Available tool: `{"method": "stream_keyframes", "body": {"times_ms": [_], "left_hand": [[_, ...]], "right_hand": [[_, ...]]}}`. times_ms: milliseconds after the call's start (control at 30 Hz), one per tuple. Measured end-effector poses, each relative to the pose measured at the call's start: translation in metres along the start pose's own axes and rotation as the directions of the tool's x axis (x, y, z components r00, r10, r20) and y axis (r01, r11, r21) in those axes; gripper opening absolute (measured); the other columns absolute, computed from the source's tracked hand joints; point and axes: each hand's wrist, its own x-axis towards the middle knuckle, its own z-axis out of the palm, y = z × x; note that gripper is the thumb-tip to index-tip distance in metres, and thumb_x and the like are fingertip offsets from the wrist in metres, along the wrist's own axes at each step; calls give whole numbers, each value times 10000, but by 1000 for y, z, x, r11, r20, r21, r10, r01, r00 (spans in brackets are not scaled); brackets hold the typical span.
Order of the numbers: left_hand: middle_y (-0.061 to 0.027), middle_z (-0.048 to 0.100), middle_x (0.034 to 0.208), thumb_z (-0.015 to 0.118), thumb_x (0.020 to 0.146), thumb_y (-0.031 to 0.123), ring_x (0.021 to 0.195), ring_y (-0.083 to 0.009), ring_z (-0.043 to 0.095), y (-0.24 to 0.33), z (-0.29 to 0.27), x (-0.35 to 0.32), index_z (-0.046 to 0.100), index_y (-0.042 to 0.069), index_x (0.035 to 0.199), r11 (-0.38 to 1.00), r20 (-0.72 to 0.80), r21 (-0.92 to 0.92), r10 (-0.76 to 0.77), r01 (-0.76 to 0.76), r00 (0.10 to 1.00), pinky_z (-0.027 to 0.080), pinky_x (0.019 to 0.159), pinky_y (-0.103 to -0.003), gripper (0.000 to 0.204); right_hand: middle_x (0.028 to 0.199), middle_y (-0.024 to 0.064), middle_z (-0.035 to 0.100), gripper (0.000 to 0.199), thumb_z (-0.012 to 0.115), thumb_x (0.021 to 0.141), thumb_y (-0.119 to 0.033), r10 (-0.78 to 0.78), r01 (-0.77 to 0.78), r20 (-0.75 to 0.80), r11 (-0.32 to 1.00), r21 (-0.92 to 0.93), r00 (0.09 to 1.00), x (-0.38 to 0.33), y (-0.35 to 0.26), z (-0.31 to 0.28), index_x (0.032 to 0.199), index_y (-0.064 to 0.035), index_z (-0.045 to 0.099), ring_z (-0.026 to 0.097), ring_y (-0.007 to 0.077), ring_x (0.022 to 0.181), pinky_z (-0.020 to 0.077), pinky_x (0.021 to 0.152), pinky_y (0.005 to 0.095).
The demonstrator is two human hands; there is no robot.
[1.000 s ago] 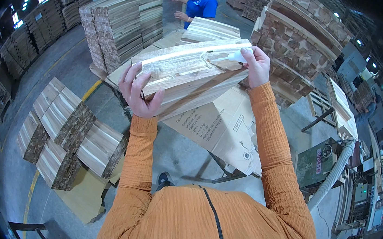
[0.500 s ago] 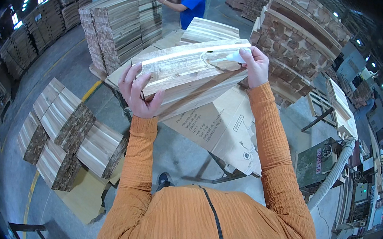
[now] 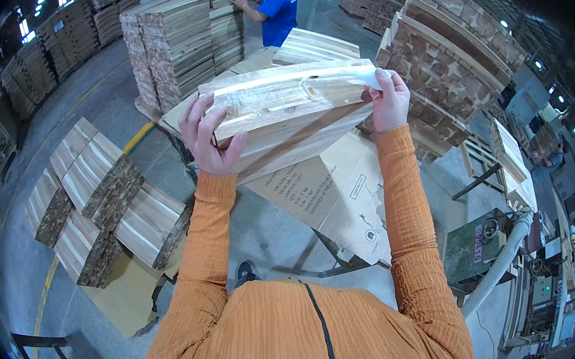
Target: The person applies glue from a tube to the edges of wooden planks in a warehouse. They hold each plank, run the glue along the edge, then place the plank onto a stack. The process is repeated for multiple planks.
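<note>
A pale wooden board (image 3: 258, 97) is tilted up in front of me, over a stack of boards (image 3: 290, 140). My left hand (image 3: 211, 135) grips its left end, with the fingers over the top face and the thumb at the near edge. Near the board's right end, my right hand (image 3: 389, 99) pinches a small white bottle (image 3: 365, 79), mostly hidden by glare and my fingers. A dark knot and a curved, shiny wet-looking mark (image 3: 309, 89) show on the board's face, left of the bottle.
Flattened cardboard (image 3: 335, 195) lies under the boards. Bundles of boards (image 3: 97, 171) sit at left on cardboard on the floor. Tall wood stacks (image 3: 182, 43) (image 3: 442, 51) stand behind and at right. A person in blue (image 3: 278, 12) works at the back stack. A green machine (image 3: 478, 247) with a hose is at right.
My right hand has shifted slightly right with the white bottle, away from the knot. My left hand and the board stay nearly still. The person in blue has moved left.
</note>
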Motion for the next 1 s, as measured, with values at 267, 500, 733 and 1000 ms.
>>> {"method": "stream_keyframes", "body": {"times_ms": [267, 500, 733, 1000], "left_hand": [[-147, 563, 1179, 692, 755, 314, 1125, -341, 469, -10, 5, 4, 583, 61, 1000, 998, 11, -3, -69, 69, 998, 365, 973, -445, 368], [-173, 491, 1257, 681, 777, 320, 1153, -326, 453, -26, 9, 4, 577, 66, 1031, 996, 49, -4, -91, 92, 995, 337, 999, -448, 374], [-228, 367, 1382, 673, 791, 225, 1270, -351, 390, -45, 17, 1, 577, 66, 1056, 943, 67, -266, -188, 199, 980, 298, 1049, -447, 324], [-188, 363, 1406, 633, 807, 146, 1301, -297, 366, -69, 22, 10, 575, 80, 1046, 884, 137, -294, -337, 363, 931, 285, 1065, -414, 254]], "right_hand": [[834, 22, 552, 171, 600, 887, -180, 127, -110, -72, 973, 204, 989, -51, -13, -52, 1000, -63, 544, 532, 122, 773, 469, 778, 347], [817, -26, 549, 116, 604, 890, -134, 363, -227, -358, 902, 368, 861, -179, 7, -160, 988, -121, 543, 507, 106, 685, 465, 680, 327], [699, -11, 541, 85, 606, 882, -99, 309, -289, -540, 949, 124, 783, -240, 10, -198, 944, -79, 551, 493, 75, 580, 461, 580, 255], [822, 41, 637, 206, 669, 814, -101, 338, -512, -467, 796, -321, 818, -279, 50, -207, 983, -3, 602, 589, 108, 663, 475, 622, 232]]}}
